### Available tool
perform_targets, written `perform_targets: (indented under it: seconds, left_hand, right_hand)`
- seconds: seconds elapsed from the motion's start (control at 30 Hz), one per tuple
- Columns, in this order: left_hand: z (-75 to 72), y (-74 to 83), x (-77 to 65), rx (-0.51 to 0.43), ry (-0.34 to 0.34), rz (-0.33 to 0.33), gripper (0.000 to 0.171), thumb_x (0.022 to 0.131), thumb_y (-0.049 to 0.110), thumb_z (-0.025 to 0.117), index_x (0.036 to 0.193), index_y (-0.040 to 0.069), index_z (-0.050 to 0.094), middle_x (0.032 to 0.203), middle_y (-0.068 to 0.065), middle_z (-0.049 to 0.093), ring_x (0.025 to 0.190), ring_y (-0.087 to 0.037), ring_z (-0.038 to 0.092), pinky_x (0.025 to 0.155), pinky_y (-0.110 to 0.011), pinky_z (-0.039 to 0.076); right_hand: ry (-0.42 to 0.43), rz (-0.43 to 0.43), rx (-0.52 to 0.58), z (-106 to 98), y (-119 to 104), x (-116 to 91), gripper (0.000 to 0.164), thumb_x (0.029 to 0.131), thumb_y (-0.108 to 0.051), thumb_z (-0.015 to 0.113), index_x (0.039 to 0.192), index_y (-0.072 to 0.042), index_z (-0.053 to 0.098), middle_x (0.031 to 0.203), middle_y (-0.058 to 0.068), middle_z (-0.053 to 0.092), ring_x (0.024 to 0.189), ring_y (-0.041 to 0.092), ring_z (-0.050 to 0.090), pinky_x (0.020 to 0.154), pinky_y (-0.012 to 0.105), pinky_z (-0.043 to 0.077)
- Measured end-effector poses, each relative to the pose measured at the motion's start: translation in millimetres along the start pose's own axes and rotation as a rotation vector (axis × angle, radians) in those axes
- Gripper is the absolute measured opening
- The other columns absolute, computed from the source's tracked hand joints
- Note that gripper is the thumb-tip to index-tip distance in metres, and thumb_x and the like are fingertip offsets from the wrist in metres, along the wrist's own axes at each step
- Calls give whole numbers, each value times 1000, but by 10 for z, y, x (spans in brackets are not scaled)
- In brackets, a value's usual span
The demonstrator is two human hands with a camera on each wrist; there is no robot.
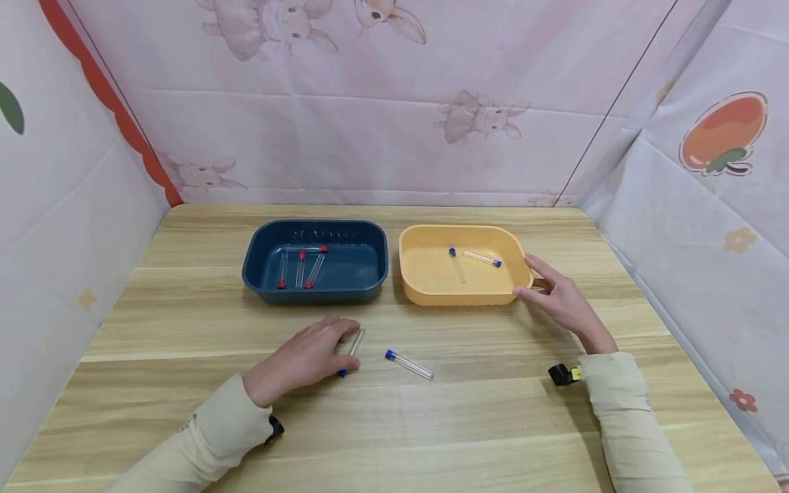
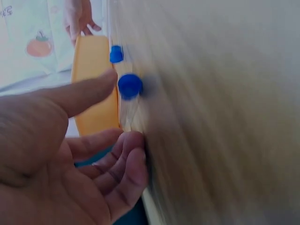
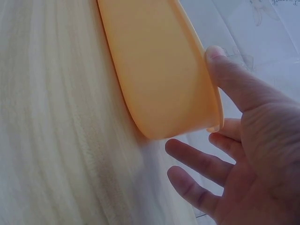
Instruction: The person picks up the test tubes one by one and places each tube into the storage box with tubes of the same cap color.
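Note:
My left hand [image 1: 308,356] hovers low over the table around a clear tube with a blue cap [image 1: 342,373]. Thumb and fingers stand apart on either side of it; the left wrist view shows that blue cap [image 2: 130,86] close to the thumb tip. A second blue-capped tube [image 1: 409,365] lies just to the right. With thumb and fingers, my right hand [image 1: 564,301] holds the right end of the yellow plastic basket [image 1: 465,299]. In the right wrist view the thumb touches the basket's rim [image 3: 213,89]. Two blue-capped tubes [image 1: 483,259] lie inside.
Left of the yellow basket stands a dark blue basket [image 1: 314,296] holding several red-capped tubes [image 1: 301,270]. Both sit toward the back of the wooden table [image 1: 468,424]. Printed cloth walls [image 1: 370,150] close off the back and sides.

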State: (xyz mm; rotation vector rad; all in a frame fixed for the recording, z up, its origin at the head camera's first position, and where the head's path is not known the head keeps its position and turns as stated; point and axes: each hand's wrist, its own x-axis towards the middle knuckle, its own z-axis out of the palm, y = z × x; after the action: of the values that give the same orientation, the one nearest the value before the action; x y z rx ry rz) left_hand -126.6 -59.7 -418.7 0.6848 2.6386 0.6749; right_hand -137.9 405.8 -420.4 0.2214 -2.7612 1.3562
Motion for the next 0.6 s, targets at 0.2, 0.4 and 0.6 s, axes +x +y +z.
perform_targets:
  seconds: [0.2, 0.4, 0.6]
  left_hand:
    - [-93, -97, 26, 45, -69, 100, 74, 90, 37, 82, 150, 7, 53, 119, -4, 52, 95, -18, 52, 83, -35, 50]
    - [-167, -165, 62, 41, -131, 145, 78, 88, 38, 84, 153, 10, 50, 126, -1, 49, 100, -16, 50, 89, -36, 49]
    - [-224, -201, 80, 55, -165, 184, 86, 85, 43, 86, 155, 11, 48, 129, -2, 47, 107, -16, 48, 95, -38, 48]
  right_hand:
    - [1, -13, 10, -1, 26, 5, 78, 96, -8, 75, 159, 4, 30, 165, 25, 26, 122, 49, 60, 84, 6, 48]
    - [2, -27, 41, 1, 36, 1, 78, 95, -6, 75, 159, 5, 31, 165, 25, 25, 124, 48, 59, 86, 8, 49]
    - [1, -32, 51, 0, 42, 1, 77, 96, -5, 74, 158, 6, 31, 165, 25, 26, 125, 48, 57, 87, 9, 49]
